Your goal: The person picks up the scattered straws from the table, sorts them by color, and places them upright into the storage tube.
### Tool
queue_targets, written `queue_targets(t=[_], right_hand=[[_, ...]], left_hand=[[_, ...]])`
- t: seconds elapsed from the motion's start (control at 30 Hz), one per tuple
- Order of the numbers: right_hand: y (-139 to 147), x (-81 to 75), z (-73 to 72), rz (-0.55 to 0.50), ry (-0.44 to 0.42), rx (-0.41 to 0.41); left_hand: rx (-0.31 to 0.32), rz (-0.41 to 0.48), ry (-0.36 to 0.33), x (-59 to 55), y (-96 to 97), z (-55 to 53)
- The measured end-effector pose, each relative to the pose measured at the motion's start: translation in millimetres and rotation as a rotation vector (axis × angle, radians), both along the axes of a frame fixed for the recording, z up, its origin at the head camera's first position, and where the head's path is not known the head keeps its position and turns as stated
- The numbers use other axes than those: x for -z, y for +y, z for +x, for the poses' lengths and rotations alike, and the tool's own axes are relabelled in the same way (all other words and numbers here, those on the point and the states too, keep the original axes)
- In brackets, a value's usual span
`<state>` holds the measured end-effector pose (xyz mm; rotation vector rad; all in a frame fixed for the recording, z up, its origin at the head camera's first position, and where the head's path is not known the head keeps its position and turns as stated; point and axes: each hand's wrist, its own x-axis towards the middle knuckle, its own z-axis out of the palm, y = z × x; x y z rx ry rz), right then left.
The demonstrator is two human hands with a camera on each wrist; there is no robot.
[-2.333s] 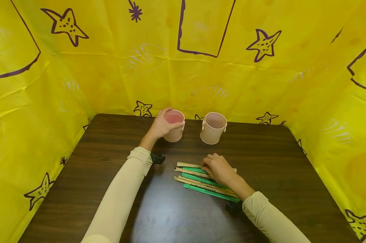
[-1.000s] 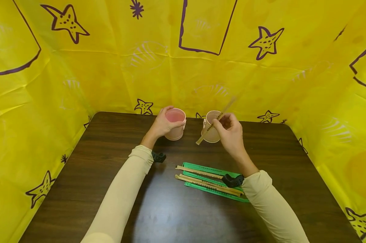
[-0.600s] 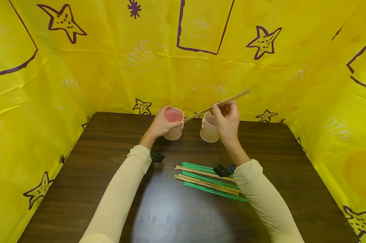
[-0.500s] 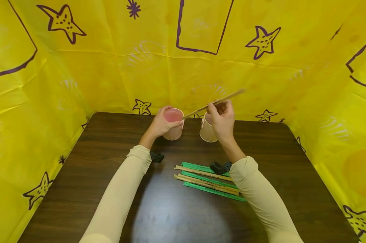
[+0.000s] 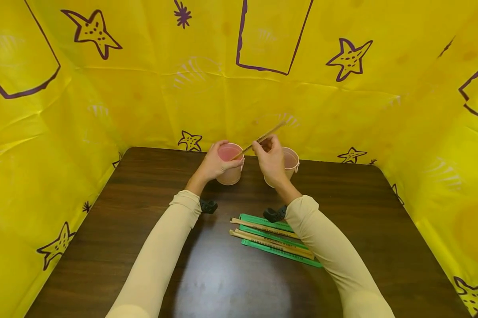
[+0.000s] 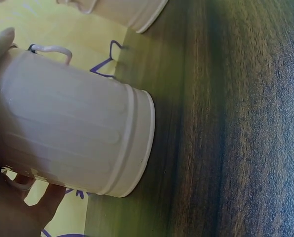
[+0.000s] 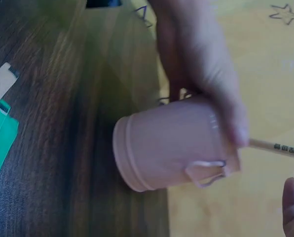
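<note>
My left hand grips a small pink pail around its rim, thumb in front and fingers behind. The pail stands upright on the table; its small side handle shows in the right wrist view. My right hand pinches a slim tan paper-wrapped stick with dark lettering. The stick slants down leftward, its low end inside the pail's mouth. What the wrapper holds cannot be seen. Behind my right hand stands a second pink pail, partly hidden by it.
Several green wrapped sticks and tan wrapped sticks lie side by side on the dark wooden table, partly under my right forearm. Dark camera mounts hang at both wrists. A yellow patterned cloth encloses the table's back and sides.
My right hand took a tan wrapped stick from the pile, lifted it past the right pail and moved it left to the left pail. My left hand kept its grip there.
</note>
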<state>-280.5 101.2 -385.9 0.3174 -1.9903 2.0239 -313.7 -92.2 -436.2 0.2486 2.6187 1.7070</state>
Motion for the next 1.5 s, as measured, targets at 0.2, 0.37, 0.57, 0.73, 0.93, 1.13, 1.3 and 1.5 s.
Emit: queue_targets(t=[0.2, 0.37, 0.57, 0.73, 0.93, 1.13, 1.3, 1.5], right_hand=[[1, 14.3, -5.4, 0.144, -0.038, 0.021], [0, 19.3, -5.4, 0.178, -0.049, 0.035], [1, 22.4, -4.6, 0.170, -0.067, 0.028], [6, 27.0, -2.1, 0.169, -0.060, -0.011], [16, 31.1, 7.3, 0.225, -0.078, -0.039], [31, 36.7, 18.5, 0.320, -0.104, -0.089], [44, 39.8, 28.6, 0.469, -0.083, -0.157], [55, 41.5, 44.1, 0.716, -0.048, -0.207]], left_hand=[[0.005, -0.010, -0.001, 0.6, 1.9, -0.3], [0.009, -0.012, -0.001, -0.6, 1.3, 0.1], [0.013, -0.002, -0.006, 0.0, 1.1, -0.5], [0.013, -0.001, -0.006, 1.8, 2.3, -1.3], [0.015, -0.004, -0.013, 2.0, 3.7, -0.9], [0.014, 0.005, -0.015, 1.7, 3.2, 0.7], [0.014, 0.002, -0.014, 0.8, 1.9, 0.8], [0.004, 0.002, -0.018, -0.1, -0.5, 1.3]])
